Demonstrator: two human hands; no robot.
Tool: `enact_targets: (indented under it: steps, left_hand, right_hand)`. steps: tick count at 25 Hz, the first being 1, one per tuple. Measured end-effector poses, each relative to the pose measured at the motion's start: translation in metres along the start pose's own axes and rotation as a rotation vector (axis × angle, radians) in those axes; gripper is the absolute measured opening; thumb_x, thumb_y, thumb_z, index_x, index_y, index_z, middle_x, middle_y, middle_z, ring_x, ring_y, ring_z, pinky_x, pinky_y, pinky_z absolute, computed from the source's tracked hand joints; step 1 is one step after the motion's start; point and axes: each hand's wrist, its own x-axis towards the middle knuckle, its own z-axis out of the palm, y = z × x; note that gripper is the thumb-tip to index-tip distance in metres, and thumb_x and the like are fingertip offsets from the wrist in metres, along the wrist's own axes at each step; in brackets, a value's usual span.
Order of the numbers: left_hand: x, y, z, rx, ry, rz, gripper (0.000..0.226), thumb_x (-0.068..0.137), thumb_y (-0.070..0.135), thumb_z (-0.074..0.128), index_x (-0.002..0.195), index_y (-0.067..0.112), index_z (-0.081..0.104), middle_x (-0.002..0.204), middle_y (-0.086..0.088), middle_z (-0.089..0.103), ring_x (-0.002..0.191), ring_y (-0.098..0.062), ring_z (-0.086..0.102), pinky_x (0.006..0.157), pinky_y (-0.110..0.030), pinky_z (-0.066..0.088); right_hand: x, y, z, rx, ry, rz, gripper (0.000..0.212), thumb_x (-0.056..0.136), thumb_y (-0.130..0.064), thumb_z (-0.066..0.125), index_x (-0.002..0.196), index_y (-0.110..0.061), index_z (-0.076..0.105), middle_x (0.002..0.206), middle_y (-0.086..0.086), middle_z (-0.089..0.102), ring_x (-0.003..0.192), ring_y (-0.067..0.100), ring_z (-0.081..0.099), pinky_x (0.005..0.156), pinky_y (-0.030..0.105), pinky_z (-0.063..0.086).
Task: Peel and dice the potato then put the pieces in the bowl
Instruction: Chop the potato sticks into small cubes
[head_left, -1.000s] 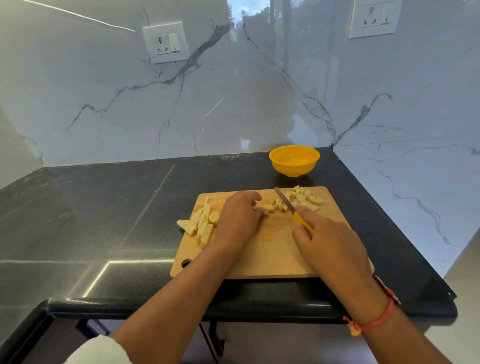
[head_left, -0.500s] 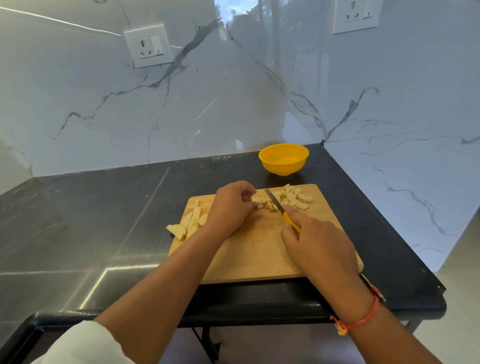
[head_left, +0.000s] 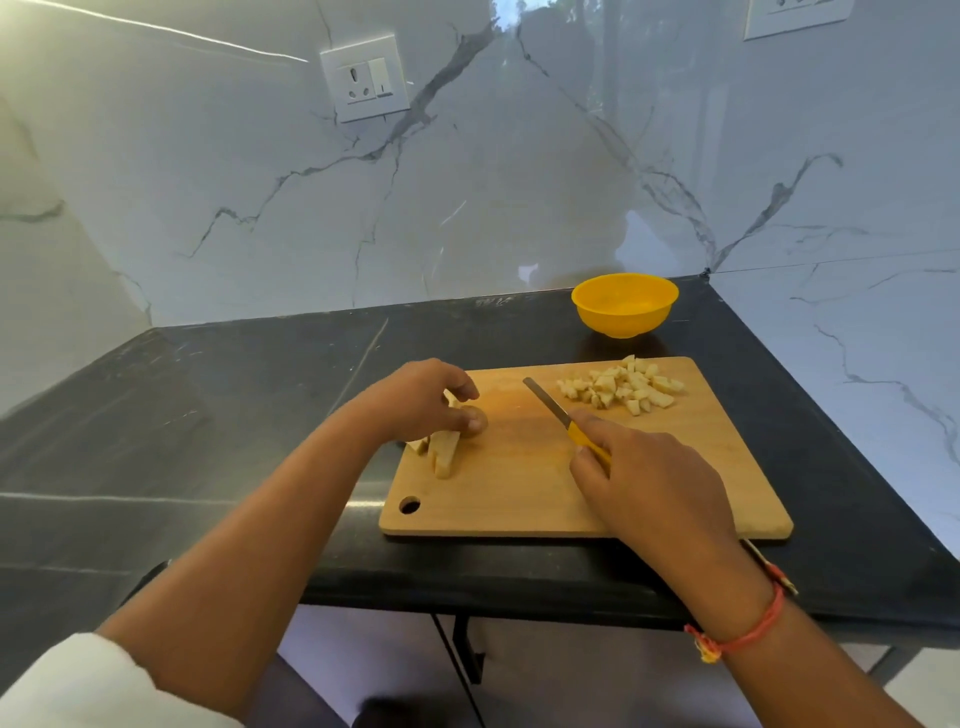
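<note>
Left hand (head_left: 415, 400) now on potato strips (head_left: 445, 454); dice (head_left: 623, 387) on board (head_left: 519, 493), outside bowl (head_left: 623, 326).

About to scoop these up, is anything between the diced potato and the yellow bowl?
Nothing visible: only the board's far edge and a strip of black counter separate the diced potato from the bowl.

L hand (head_left: 415, 402) palm down, fingers curled round potato sticks (head_left: 445, 452), thumb tip beside fingertips. R hand (head_left: 649, 478) grips knife (head_left: 556, 410) by handle, index finger straight along its top, blade out past the fingertip. Both forearms stretched fwd, wrists straight.
</note>
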Motion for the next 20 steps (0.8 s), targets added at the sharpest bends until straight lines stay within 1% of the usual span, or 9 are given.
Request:
enact_targets:
  steps: [3, 4, 7, 10, 12, 15, 17, 20]
  left_hand:
    - [0.007, -0.008, 0.002, 0.005, 0.191, -0.054, 0.029, 0.097, 0.024, 0.061, 0.126, 0.019, 0.064, 0.121, 0.001, 0.066, 0.106, -0.016, 0.061, 0.09, -0.025, 0.044]
    - [0.01, -0.01, 0.003, 0.018, 0.228, -0.083, 0.028, 0.098, 0.023, 0.059, 0.125, 0.017, 0.064, 0.121, -0.002, 0.067, 0.106, -0.017, 0.061, 0.089, -0.025, 0.044]
    - [0.017, -0.011, 0.009, 0.057, 0.196, -0.15, 0.032, 0.097, 0.029, 0.062, 0.124, 0.014, 0.064, 0.117, -0.005, 0.068, 0.1, -0.019, 0.062, 0.088, -0.027, 0.047]
    - [0.021, -0.008, 0.011, 0.06, 0.181, -0.177, 0.037, 0.091, 0.036, 0.068, 0.121, 0.014, 0.066, 0.111, -0.004, 0.069, 0.091, -0.016, 0.059, 0.084, -0.026, 0.049]
    - [0.024, -0.006, 0.011, 0.011, 0.204, -0.178, 0.038, 0.088, 0.034, 0.073, 0.119, 0.015, 0.066, 0.108, -0.003, 0.069, 0.092, -0.017, 0.061, 0.087, -0.029, 0.053]
    - [0.025, -0.003, 0.009, -0.029, 0.216, -0.172, 0.034, 0.085, 0.027, 0.076, 0.115, 0.014, 0.066, 0.103, -0.002, 0.068, 0.093, -0.018, 0.063, 0.088, -0.031, 0.055]
    - [0.025, -0.001, 0.008, -0.027, 0.208, -0.17, 0.029, 0.085, 0.025, 0.076, 0.11, 0.014, 0.067, 0.101, -0.002, 0.067, 0.092, -0.017, 0.062, 0.087, -0.03, 0.055]
    - [0.025, -0.002, 0.002, -0.002, 0.147, -0.177, 0.019, 0.088, 0.025, 0.073, 0.104, 0.015, 0.071, 0.102, -0.002, 0.068, 0.094, -0.018, 0.063, 0.088, -0.031, 0.054]
  right_hand:
    - [-0.001, 0.002, 0.0, -0.011, 0.015, 0.005, 0.046, 0.094, -0.05, 0.039, 0.14, -0.048, 0.044, 0.056, -0.017, 0.048, 0.048, 0.003, 0.046, 0.04, 0.019, 0.027]
    - [-0.002, 0.002, 0.0, -0.019, 0.019, 0.005, 0.046, 0.094, -0.05, 0.038, 0.14, -0.048, 0.044, 0.056, -0.016, 0.047, 0.048, 0.003, 0.045, 0.039, 0.019, 0.026]
    - [-0.002, 0.002, 0.001, -0.033, 0.029, 0.003, 0.046, 0.094, -0.051, 0.037, 0.14, -0.047, 0.044, 0.055, -0.016, 0.047, 0.048, 0.004, 0.045, 0.039, 0.02, 0.026]
    - [-0.002, 0.002, 0.003, -0.023, 0.023, 0.0, 0.047, 0.095, -0.051, 0.037, 0.141, -0.048, 0.042, 0.057, -0.017, 0.048, 0.05, 0.004, 0.047, 0.04, 0.019, 0.029]
    - [-0.002, 0.002, 0.003, -0.022, 0.022, -0.002, 0.047, 0.095, -0.053, 0.037, 0.141, -0.048, 0.041, 0.057, -0.017, 0.048, 0.05, 0.004, 0.047, 0.041, 0.019, 0.03]
    - [-0.002, 0.003, 0.003, -0.026, 0.035, -0.005, 0.048, 0.094, -0.054, 0.037, 0.141, -0.048, 0.042, 0.056, -0.018, 0.045, 0.049, 0.004, 0.046, 0.04, 0.018, 0.026]
    - [-0.002, 0.003, 0.004, -0.018, 0.03, -0.003, 0.048, 0.094, -0.054, 0.036, 0.141, -0.048, 0.041, 0.056, -0.018, 0.046, 0.05, 0.004, 0.046, 0.04, 0.019, 0.031]
    - [-0.002, 0.003, 0.004, -0.001, 0.023, -0.007, 0.048, 0.094, -0.053, 0.035, 0.142, -0.048, 0.041, 0.058, -0.017, 0.05, 0.05, 0.005, 0.048, 0.042, 0.02, 0.041]
